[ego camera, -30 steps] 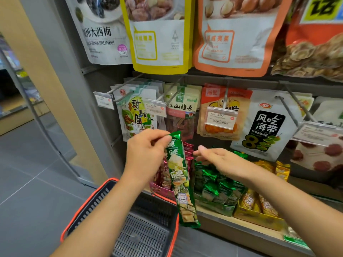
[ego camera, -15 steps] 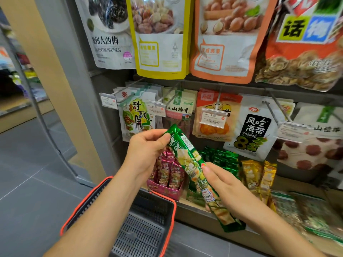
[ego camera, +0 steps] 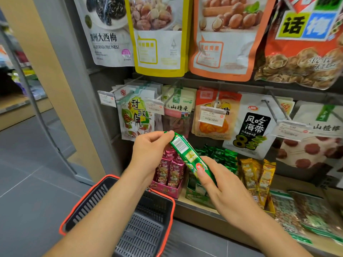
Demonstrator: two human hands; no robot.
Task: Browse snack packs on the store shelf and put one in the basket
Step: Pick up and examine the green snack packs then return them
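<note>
Grey tile floor (ego camera: 37, 182). Wood shelf (ego camera: 241, 234) low, bags on hooks above. Your left hand (ego camera: 148, 147) pinches top of green snack pack (ego camera: 187, 154); your right hand (ego camera: 222, 190) grips lower end. Pack tilted, in front of shelf, above basket (ego camera: 111, 176). Pack's bottom hidden behind right hand. Price tags blurry.

The left grip (ego camera: 148, 151) pinches the top end of a long green snack pack (ego camera: 187, 154) and the right grip (ego camera: 222, 191) holds its lower end, so the pack slants down to the right in front of the shelf (ego camera: 200, 217). Behind it stand maroon packs (ego camera: 170, 173), green packs (ego camera: 222, 156) and yellow packs (ego camera: 259, 179), with bags (ego camera: 256, 125) hanging on hooks above. A dark basket (ego camera: 144, 234) with a red rim sits below the left forearm.
</note>
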